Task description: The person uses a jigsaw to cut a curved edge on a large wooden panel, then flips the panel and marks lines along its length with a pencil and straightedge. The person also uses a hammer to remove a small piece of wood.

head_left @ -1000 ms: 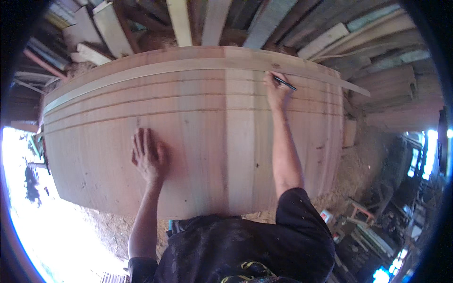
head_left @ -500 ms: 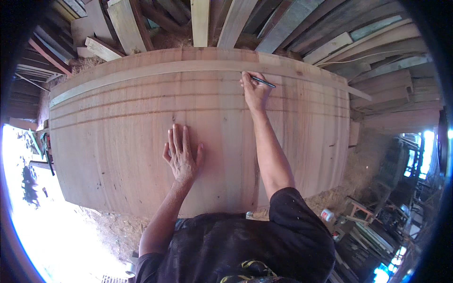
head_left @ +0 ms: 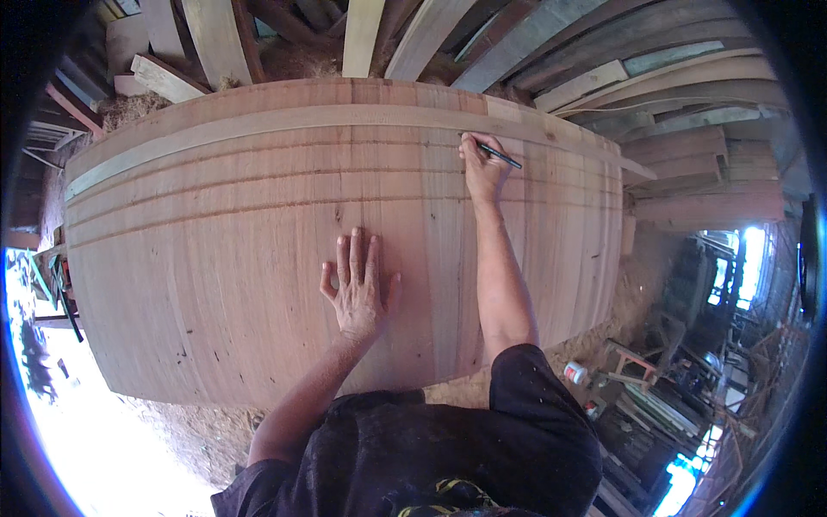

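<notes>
A wide panel of joined wooden boards (head_left: 233, 284) lies in front of me. Along its far side runs a long pale wooden strip (head_left: 284, 122), its right end sticking out past the panel. Three thin parallel lines, brownish like grooves or dust, cross the wood on the near side of the strip. In my right hand (head_left: 485, 172) is a slim dark pencil or pen (head_left: 501, 155), gripped close to the strip's near edge; its tip is hidden by the fingers. My left hand (head_left: 357, 289) rests flat on the panel, fingers spread, holding nothing.
Stacked planks (head_left: 680, 95) and upright boards (head_left: 362, 39) crowd the far side and right. A white tub (head_left: 575, 372) stands on the floor at lower right, near a cluttered heap of wood pieces (head_left: 663, 409). Sawdust covers the ground around the panel.
Both hands have shifted to the right along the panel, the pencil or pen still in my right hand. The whole view has moved slightly, so the panel appears further left.
</notes>
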`<state>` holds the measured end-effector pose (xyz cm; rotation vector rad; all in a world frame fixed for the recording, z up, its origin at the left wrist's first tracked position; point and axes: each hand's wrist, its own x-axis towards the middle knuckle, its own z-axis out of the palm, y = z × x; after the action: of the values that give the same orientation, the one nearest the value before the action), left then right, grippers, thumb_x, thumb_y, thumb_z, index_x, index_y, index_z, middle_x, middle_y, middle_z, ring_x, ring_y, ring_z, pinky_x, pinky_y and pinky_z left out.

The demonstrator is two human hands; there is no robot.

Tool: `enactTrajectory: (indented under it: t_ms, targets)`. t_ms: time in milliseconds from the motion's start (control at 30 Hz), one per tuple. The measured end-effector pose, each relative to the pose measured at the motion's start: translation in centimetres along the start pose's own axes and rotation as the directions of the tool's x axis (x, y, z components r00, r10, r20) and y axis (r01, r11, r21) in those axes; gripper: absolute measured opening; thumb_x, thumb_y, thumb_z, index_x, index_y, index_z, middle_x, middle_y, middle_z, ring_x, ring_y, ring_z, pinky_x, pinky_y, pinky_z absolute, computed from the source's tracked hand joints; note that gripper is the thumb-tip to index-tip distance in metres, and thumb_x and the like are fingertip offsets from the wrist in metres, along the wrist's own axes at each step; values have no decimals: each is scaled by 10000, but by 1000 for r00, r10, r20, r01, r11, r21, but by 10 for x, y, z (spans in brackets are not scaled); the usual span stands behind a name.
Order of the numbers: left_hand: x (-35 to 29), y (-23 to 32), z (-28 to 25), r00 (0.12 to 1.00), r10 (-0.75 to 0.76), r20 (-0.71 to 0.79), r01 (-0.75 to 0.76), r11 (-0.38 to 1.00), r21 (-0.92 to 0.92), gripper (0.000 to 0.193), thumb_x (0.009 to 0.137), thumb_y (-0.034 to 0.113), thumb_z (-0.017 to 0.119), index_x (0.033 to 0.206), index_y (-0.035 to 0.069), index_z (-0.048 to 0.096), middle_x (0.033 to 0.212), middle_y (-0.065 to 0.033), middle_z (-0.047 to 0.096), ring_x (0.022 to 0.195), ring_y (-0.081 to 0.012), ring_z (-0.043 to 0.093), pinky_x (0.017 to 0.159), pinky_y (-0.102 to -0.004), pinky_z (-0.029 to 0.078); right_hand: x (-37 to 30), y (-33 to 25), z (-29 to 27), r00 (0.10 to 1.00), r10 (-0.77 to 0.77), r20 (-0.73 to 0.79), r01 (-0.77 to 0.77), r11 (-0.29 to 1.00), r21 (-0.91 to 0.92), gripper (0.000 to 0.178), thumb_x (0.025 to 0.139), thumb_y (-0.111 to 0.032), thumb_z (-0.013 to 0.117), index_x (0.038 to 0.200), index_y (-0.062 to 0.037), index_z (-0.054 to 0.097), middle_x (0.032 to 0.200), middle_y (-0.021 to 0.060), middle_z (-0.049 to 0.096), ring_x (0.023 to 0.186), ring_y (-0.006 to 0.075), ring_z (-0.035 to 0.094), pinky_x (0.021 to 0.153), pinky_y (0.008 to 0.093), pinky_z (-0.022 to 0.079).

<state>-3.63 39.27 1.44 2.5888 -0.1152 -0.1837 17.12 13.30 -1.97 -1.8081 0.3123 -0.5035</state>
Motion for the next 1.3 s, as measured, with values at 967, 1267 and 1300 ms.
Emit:
enactTrajectory:
  t_ms: [967,1267,1300]
  targets:
    - [170,-248,-126,903,37,-428,22,991,132,526,1071,290,578,1551,90,498,1595,-127,517,1491,-277,467,1173,-459,317,-79,-50,151,982,83,170,-111,982,156,120,993,-77,763,1068,11,733,903,41,748,791,85,705,730,240,596]
    - [93,-317,-159,848,-127,-514,45,985,-168,575,1072,312,608,1574,69,467,1599,-198,505,1465,-373,497,1166,-541,379,-79,-46,157,996,-8,89,6,1000,18,137,975,-137,791,1027,-12,764,858,1,735,773,47,642,704,239,537]
    - [79,-334,-167,841,-127,-526,63,988,-137,584,1076,327,601,1581,70,457,1606,-192,500,1473,-368,489,1171,-540,371,-79,-44,158,996,-14,90,14,1000,-8,138,973,-140,793,1026,-16,765,856,-2,733,773,47,642,704,239,536]
